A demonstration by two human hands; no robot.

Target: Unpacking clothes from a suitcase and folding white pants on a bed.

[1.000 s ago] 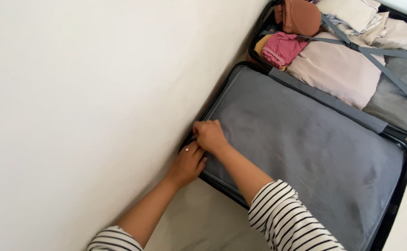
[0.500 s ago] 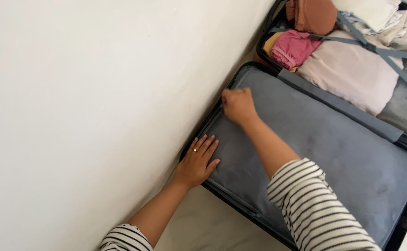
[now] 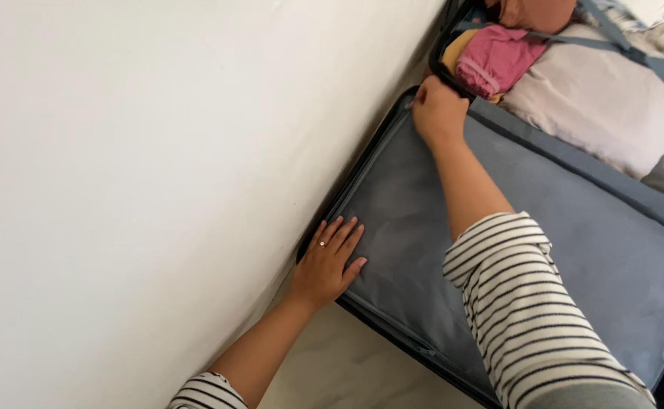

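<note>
**Right hand at the far corner of the grey divider; left hand flat on it**

Landmark: the open suitcase (image 3: 415, 348), lying on pale floor beside a white wall (image 3: 157, 167).

- Grey fabric divider panel (image 3: 574, 250) covers the suitcase's near half, stretched flat.
- Left hand (image 3: 330, 261): released, palm down, fingers spread on the panel at the suitcase's wall-side edge. A ring shows on one finger.
- Right hand (image 3: 438, 113): clenched at the panel's far corner, next to the hinge side of the suitcase. Whatever it pinches is hidden under the fingers; cannot tell if it is a zipper pull.
- Far half of the suitcase: pink folded garment (image 3: 498, 60) and pale folded clothing (image 3: 597, 106) under grey straps (image 3: 635, 57).

Change from one second ago: both hands sat together at the wall-side edge. Since then the right hand has travelled along that edge to the far corner, while the left has opened and settled flat near the old spot.
</note>
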